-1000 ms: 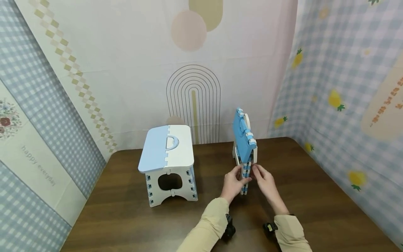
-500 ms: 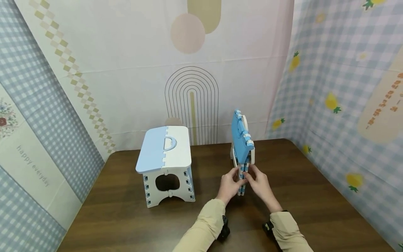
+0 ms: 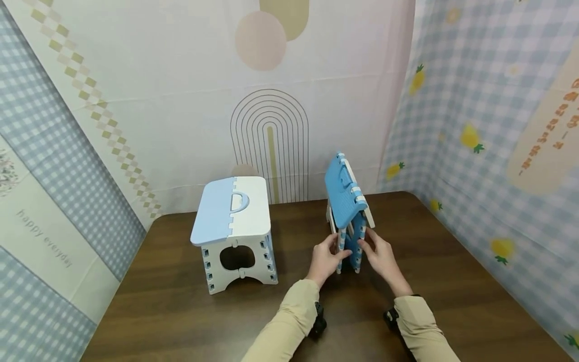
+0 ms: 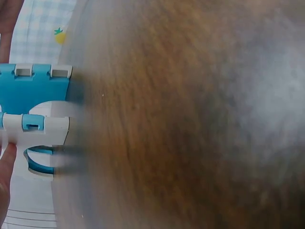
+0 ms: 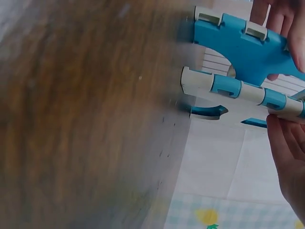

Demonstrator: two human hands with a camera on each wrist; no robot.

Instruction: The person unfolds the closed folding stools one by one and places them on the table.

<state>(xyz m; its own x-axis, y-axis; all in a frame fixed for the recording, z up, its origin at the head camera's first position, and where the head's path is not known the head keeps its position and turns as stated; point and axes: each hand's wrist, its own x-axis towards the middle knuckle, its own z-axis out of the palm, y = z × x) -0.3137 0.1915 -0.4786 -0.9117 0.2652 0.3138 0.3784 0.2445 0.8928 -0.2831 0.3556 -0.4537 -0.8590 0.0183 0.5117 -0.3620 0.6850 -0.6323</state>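
A blue and white folding step stool stands partly folded on the right side of the table in the head view. Its seat halves slope in a peak and its two leg panels stand a little apart. My left hand pinches the edge of the left panel, thumb toward the front. My right hand holds the right panel's edge, its thumb by the gap. In the right wrist view, both panels show, with my right-hand fingers against the nearer one. The fingers' far sides are hidden.
A second folding stool, pale blue and white, stands fully unfolded to the left. The brown wooden table reaches back to a patterned cloth backdrop. Checked cloth hangs at the right.
The stool's leg panels have spread from pressed together to a visible gap. My hands have moved apart with them, and the seat's fold has widened. The head view has shifted slightly.
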